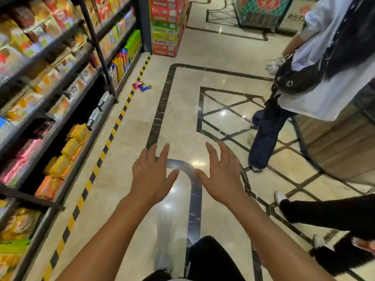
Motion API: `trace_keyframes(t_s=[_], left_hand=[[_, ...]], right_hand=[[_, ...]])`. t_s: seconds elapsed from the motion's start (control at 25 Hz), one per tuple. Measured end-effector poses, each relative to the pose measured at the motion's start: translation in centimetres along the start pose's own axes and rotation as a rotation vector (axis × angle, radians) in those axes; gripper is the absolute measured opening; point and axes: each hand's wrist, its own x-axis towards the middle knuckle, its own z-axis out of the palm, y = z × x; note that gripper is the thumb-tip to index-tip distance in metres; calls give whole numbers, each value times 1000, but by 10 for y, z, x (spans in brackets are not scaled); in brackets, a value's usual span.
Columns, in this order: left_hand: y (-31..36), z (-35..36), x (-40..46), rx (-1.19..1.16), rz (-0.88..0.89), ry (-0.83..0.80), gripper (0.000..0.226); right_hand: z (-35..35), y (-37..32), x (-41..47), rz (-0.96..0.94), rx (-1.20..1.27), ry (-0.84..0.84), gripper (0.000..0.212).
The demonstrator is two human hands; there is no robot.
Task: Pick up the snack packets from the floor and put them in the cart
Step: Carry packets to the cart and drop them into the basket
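Hands are stretching forward over the glossy floor (pixel 203 63), both with fingers straight and spread, palms facing down and holding nothing: the left hand (pixel 151 175) is hovering just beside the right hand (pixel 220 173), their thumbs pointing toward each other without touching. Snack packets (pixel 142 86) are lying in a small pile on the floor well ahead of the hands, pink and blue wrappers touching one another, sitting right at the yellow-and-black striped tape (pixel 113 130) that is running along the foot of the shelves (pixel 60 63). Those shelves are filling the left side, carrying rows of bagged and boxed goods in orange, yellow, pink and green, blurred too much to read. Stacked red and green cartons (pixel 166 27) are standing at the far end of the shelving. On the right, a person in a white top (pixel 316 74) and dark jeans is standing with a black bag (pixel 298 78) hanging at the hip, and another person's dark trouser leg (pixel 324 213) is reaching in from the right edge. No cart is showing in this view.
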Motion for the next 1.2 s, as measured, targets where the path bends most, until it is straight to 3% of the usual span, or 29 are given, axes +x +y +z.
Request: trace_keyframes(t_s=[0.2, 0.68, 1.2], left_hand=[[14, -3, 106, -5, 15, -5, 77], [84, -14, 353, 27, -176, 32, 78], [14, -43, 646, -74, -287, -9, 78]], right_hand=[[-10, 28, 109, -16, 19, -2, 77], [-51, 97, 384, -114, 78, -34, 76], [-22, 44, 707, -204, -39, -177, 79]])
